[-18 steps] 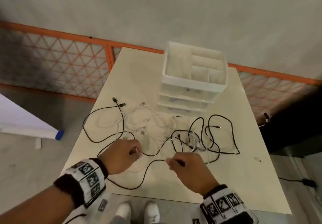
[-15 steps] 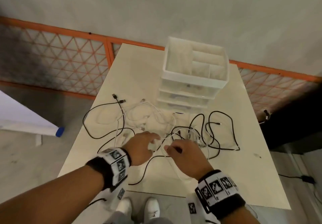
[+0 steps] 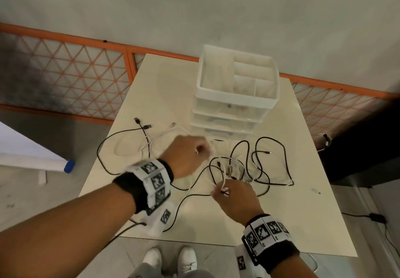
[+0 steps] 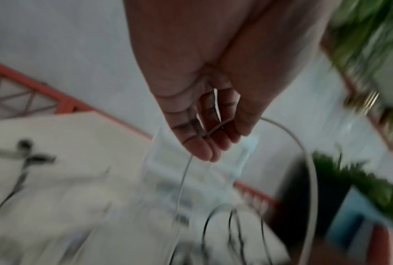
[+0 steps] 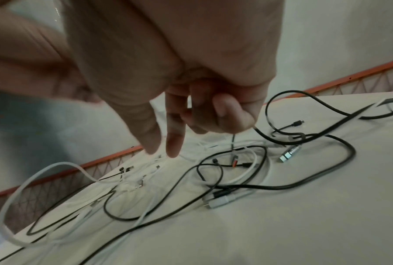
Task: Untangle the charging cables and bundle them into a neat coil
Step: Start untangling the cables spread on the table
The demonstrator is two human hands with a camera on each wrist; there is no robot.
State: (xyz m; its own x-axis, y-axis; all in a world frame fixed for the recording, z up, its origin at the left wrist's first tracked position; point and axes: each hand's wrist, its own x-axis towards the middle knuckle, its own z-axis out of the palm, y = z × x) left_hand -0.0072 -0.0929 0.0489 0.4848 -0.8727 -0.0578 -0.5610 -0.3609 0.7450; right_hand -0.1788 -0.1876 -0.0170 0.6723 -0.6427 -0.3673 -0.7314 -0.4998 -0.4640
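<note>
Several black and white charging cables (image 3: 238,169) lie tangled on the cream table (image 3: 281,223). My left hand (image 3: 201,150) is over the white cables near the drawer unit. The blurred left wrist view shows a white cable (image 4: 304,161) crossing its loosely curled fingers (image 4: 204,150) and looping down. My right hand (image 3: 223,191) is at the near edge of the tangle. In the right wrist view its curled outer fingers (image 5: 231,114) grip a black cable (image 5: 327,179), while two fingers point down. Loose plugs (image 5: 288,156) lie in the heap.
A white plastic drawer organiser (image 3: 236,87) stands at the back of the table, just beyond the cables. An orange lattice fence (image 3: 65,78) runs behind. My white shoes (image 3: 168,260) show below the near table edge. A dark cord (image 3: 376,217) lies on the floor at right.
My left hand has moved forward and right, from the near left of the tangle to the white cables by the drawers, taking a white cable. The right hand stays at the tangle's near edge.
</note>
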